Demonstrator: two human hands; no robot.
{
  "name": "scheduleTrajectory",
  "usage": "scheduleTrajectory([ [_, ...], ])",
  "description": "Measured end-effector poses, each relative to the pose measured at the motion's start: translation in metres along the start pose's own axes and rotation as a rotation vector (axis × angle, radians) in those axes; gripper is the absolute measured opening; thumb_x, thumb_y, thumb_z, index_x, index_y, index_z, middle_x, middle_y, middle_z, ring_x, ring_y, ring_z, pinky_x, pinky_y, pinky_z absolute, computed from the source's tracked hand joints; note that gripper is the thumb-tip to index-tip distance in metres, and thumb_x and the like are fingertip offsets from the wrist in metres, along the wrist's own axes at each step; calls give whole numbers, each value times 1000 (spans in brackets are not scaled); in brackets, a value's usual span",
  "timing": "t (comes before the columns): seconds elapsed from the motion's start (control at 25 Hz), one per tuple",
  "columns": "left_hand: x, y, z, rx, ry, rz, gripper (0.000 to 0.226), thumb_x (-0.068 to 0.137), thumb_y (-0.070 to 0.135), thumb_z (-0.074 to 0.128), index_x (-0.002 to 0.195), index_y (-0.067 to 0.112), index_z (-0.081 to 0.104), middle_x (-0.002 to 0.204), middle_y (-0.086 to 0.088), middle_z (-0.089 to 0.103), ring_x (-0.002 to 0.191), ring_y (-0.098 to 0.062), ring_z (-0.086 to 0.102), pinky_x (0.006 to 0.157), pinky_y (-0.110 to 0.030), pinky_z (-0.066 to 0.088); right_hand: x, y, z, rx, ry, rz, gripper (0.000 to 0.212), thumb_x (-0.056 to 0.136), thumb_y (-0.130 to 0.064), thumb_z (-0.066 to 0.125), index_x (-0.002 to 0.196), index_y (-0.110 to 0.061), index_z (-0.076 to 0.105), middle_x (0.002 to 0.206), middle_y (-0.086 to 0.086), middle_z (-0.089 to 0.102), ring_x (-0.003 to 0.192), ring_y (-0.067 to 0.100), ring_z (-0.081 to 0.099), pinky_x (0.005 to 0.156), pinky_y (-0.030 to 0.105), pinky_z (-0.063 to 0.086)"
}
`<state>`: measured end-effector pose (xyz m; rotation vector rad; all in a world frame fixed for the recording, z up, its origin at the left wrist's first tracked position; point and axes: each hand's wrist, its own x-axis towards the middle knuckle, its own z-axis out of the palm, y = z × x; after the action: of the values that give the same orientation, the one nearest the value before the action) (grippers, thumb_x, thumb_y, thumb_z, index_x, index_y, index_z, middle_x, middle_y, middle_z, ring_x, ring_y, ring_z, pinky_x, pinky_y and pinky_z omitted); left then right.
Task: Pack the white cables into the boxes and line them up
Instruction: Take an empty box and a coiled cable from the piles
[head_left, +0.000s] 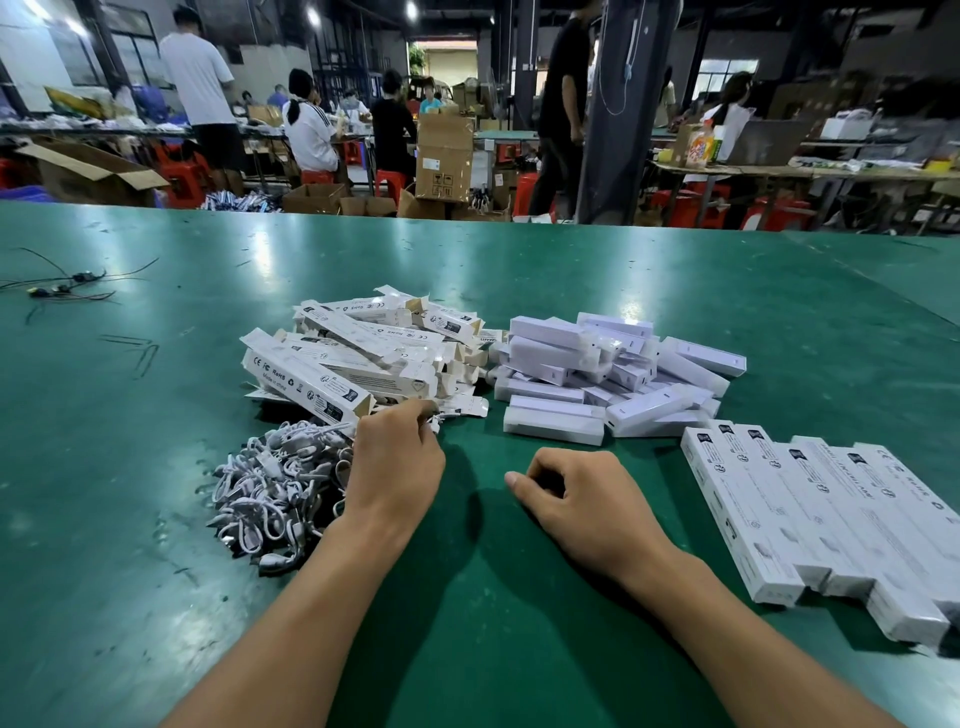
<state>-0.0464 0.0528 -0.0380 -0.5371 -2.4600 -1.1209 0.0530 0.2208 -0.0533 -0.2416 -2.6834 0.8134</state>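
Note:
A heap of coiled white cables lies on the green table at the near left. My left hand sits at the heap's right edge and pinches a white cable end between its fingertips. Behind it is a pile of open white boxes with printed labels. My right hand rests on the table with loosely curled fingers and holds nothing. A row of packed boxes lies side by side at the right.
A pile of plain white inner boxes sits behind my right hand. Black wires lie at the far left of the table. Beyond the table's far edge are people, cardboard cartons and red stools.

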Motion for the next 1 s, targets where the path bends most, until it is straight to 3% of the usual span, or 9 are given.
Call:
scheduleTrajectory([
  [0.2,-1,11,0,-74,120,265,18,87,-3,69,105,-2,74,94,-13,76,79,-22,72,80,-27,57,1,-1,0,11,4,-8,32,92,-49,66,76,-21,64,62,-9,62,60,9,56,61,31,48],
  [0.32,-15,25,6,-170,76,422,15,84,-3,72,99,0,75,92,-9,76,77,-16,70,78,-22,55,1,-3,-2,52,2,-1,16,93,-39,70,105,-29,69,73,-10,66,68,9,60,69,31,52],
  [0.48,-33,45,14,-336,-91,503,9,84,3,73,92,6,75,88,0,74,77,-10,68,75,-23,54,3,1,-11,267,-19,-2,58,91,-5,65,142,-29,53,81,-20,64,67,-4,62,72,13,48],
  [0.64,-35,48,12,-449,-117,445,5,84,9,74,87,7,76,83,4,75,75,-2,68,73,-20,55,0,-2,-18,532,-101,-62,64,89,14,59,143,-20,53,111,-13,72,98,-5,70,85,8,48],
  [0.76,-35,50,11,-482,-155,419,4,84,13,75,85,9,77,80,8,75,72,0,68,70,-19,54,-2,-4,-20,583,-102,-112,69,87,16,55,146,-19,49,112,0,74,102,4,70,88,14,49],
  [0.92,-37,49,11,-468,-253,348,9,82,20,75,87,14,79,79,9,75,73,0,69,71,-18,53,-3,-2,-14,658,-93,-152,56,83,8,59,134,-14,60,117,-7,72,107,-1,69,90,11,49],
  [1.0,-38,49,12,-488,-211,366,12,82,17,74,93,13,78,89,8,76,80,-2,70,75,-19,55,1,3,-11,750,-65,-83,53,82,5,61,131,-16,64,114,-3,75,107,8,72,94,23,55],
])
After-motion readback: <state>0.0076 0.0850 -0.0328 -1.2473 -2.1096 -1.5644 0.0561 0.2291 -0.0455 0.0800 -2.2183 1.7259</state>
